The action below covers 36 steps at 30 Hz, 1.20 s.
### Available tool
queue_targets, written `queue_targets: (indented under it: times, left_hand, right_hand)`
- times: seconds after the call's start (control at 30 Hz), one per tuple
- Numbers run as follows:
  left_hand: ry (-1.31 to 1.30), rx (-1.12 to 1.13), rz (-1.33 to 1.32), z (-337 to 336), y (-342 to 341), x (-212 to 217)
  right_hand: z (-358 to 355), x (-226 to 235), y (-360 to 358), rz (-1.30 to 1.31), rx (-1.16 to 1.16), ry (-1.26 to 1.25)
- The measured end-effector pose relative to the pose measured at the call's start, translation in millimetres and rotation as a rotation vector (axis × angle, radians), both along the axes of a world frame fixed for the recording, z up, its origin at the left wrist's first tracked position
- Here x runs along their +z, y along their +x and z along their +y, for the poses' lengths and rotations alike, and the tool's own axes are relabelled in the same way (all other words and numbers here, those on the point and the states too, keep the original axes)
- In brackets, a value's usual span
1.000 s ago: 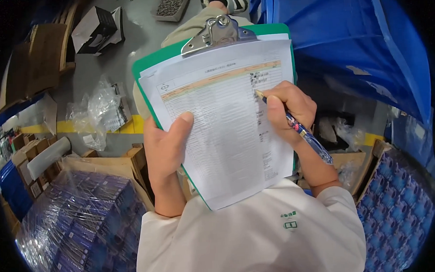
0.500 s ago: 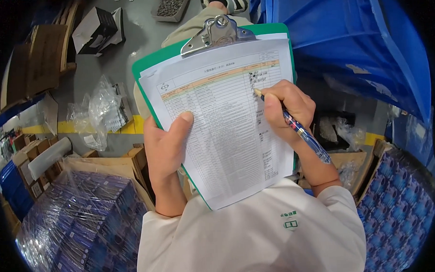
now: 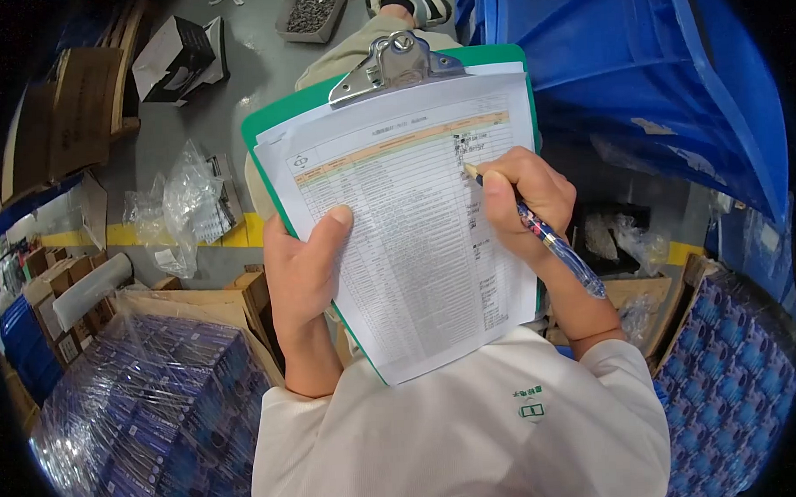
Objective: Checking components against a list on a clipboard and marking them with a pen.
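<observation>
We stand on a grey concrete floor [image 3: 260, 69] crossed by a yellow painted line [image 3: 240, 232]. To our left sits an open cardboard carton [image 3: 154, 301] packed with shrink-wrapped blue boxes [image 3: 141, 415]; a like stack [image 3: 735, 368] fills a carton on the right. A large blue plastic crate [image 3: 655, 73] rises at upper right, crumpled clear plastic bags [image 3: 182, 208] lie on the floor, and a tray of small dark parts [image 3: 312, 10] sits beyond our shoe [image 3: 407, 1].

Our left hand [image 3: 302, 269] grips the green clipboard [image 3: 275, 130] from its left edge, thumb pressed on the printed form [image 3: 415, 239]. Our right hand [image 3: 523, 196] is closed around a blue pen [image 3: 551, 243], its tip touching the form's right column.
</observation>
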<state>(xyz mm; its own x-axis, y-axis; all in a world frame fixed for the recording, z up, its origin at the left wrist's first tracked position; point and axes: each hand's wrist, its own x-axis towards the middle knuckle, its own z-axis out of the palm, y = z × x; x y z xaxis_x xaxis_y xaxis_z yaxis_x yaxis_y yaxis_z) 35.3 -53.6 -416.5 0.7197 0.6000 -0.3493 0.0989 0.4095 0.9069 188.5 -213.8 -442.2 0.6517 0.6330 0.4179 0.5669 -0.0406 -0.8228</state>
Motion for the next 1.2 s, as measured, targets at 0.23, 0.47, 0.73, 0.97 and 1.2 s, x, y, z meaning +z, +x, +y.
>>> queue_targets:
  times: [0.23, 0.47, 0.73, 0.97, 1.2]
  left_hand:
    - [0.015, 0.022, 0.003, 4, 7, 7]
    - [0.087, -0.004, 0.17, 8, -3, -5]
    - [-0.339, -0.329, 0.061, -20, -62, -28]
    - [-0.304, -0.272, 0.011, -12, -47, -28]
    - [-0.212, -0.284, 0.048, 17, -34, -36]
  right_hand:
    - [6, 5, 6, -0.027, -0.039, -0.019]
    - [-2, -6, 8, 0.055, -0.084, 0.036]
    - [-7, -10, 2, 0.256, -0.038, 0.087]
    - [5, -9, 11, 0.153, -0.026, 0.06]
    - [25, 17, 17, 0.004, 0.058, 0.066]
